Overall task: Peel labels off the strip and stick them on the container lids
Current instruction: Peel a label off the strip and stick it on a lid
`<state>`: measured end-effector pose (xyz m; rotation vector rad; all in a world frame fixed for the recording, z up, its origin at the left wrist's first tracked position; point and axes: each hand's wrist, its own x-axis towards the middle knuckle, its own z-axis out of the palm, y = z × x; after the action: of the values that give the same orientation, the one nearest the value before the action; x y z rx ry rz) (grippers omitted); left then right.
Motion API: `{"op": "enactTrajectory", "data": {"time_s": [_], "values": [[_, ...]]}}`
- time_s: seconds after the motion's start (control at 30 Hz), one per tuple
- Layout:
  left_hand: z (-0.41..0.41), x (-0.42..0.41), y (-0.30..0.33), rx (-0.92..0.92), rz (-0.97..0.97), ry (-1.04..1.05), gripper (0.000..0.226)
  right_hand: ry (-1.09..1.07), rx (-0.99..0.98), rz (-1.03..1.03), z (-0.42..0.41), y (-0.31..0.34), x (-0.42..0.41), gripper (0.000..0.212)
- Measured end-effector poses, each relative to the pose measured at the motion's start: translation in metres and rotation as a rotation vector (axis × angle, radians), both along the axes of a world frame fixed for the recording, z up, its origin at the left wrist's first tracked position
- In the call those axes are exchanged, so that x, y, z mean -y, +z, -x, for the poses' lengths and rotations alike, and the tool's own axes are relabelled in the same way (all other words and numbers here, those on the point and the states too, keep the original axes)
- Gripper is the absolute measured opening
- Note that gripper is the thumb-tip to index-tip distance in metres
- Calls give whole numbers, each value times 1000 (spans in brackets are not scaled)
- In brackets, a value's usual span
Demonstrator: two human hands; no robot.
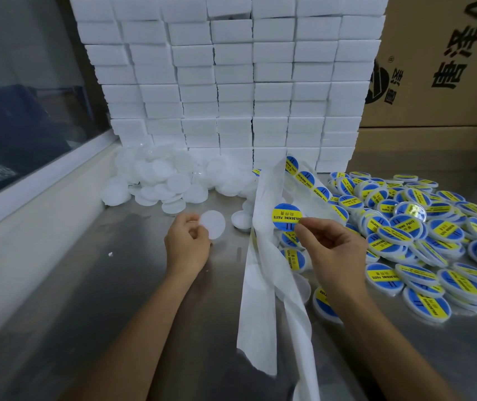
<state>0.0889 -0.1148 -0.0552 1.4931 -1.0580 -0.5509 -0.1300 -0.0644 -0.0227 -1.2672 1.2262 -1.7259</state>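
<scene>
A round blue and yellow label [286, 217] is pinched at its lower right edge by the thumb and forefinger of the right hand [330, 250], held up just past centre toward 3 o'clock, and it looks to be free of the backing strip [263, 273], though that can't be told for sure. The strip itself, white and mostly stripped, is draped from about 1 o'clock down to 6 o'clock, with a few labels left on its upper stretch. Over at 9 o'clock of the label, a plain white lid [213, 224] is gripped by the left hand [186, 244], fingers curled shut on its left edge, right above the steel table [86, 285]. A heap of bare lids [162, 175] is piled at 11 o'clock against a wall of white boxes [231, 76]. Finished labelled lids [422, 235] are spread out at 3 o'clock, and a cardboard carton [440, 68] is stacked at 1 o'clock.
</scene>
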Motion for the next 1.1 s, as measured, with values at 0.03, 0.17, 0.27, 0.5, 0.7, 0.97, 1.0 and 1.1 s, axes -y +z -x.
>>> {"op": "enactTrajectory", "data": {"time_s": [0.03, 0.17, 0.27, 0.5, 0.7, 0.97, 1.0, 1.1], "values": [[0, -3, 1, -75, -4, -6, 28, -7, -7, 3, 0, -1, 1, 19], [0, -13, 3, -261, -14, -43, 22, -39, -61, 4, -1, -5, 3, 25], [-1, -20, 3, -409, -8, -62, 19, -57, -76, 15, 0, -5, 4, 15], [13, -38, 13, -691, -2, -214, 14, -47, -51, -4, 1, -4, 3, 11], [23, -51, 21, -741, 13, -326, 17, -20, 9, -3, 1, 3, -1, 6], [30, -56, 28, -719, 8, -389, 31, 187, 80, -40, -12, 8, -12, 13], [31, -57, 29, -717, 12, -398, 34, 190, 71, -34, -14, 7, -12, 12], [34, -58, 32, -712, 20, -430, 38, 202, 38, -27, -16, 6, -13, 12]]}}
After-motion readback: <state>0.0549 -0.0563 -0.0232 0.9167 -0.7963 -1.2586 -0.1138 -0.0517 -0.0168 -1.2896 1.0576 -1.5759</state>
